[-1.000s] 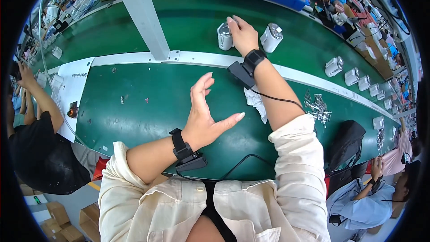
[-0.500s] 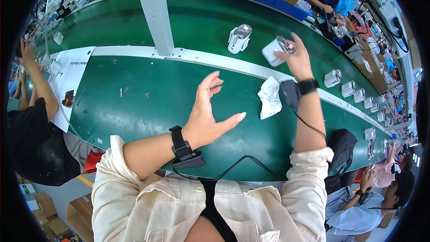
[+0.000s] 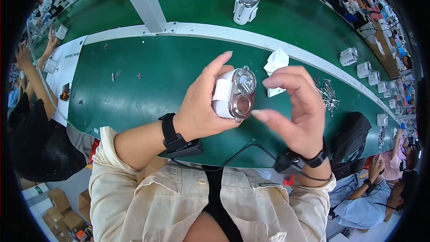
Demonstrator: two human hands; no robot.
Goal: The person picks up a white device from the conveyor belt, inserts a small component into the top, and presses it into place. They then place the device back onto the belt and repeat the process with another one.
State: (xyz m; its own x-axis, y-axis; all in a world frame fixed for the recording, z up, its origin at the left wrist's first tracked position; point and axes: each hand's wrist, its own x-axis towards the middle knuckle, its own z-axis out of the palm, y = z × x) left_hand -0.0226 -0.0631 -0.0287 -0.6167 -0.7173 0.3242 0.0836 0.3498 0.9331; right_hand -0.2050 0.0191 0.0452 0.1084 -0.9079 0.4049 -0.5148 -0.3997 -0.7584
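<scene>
My left hand [image 3: 195, 106] is closed round the side of a white handheld device [image 3: 223, 95] with a clear, shiny end that shows two round parts. The device is held up over the green workbench, its clear end turned toward my right. Close by on the right, my right hand [image 3: 301, 114] is open with fingers curved and apart, holding nothing; its thumb tip is near the device's clear end. Behind the right fingers lies a crumpled white paper [image 3: 277, 61], partly covered by them.
A similar white device [image 3: 246, 10] stands beyond the white rail [image 3: 210, 31], with several more in a row at right. Small metal parts [image 3: 329, 96] lie in a pile beside a black bag [image 3: 353, 136]. Co-workers sit left and right; a white post [image 3: 142, 2] rises at the back.
My right hand has brought the white device from beyond the rail back toward me and let go of it. My left hand, open before, now grips it.
</scene>
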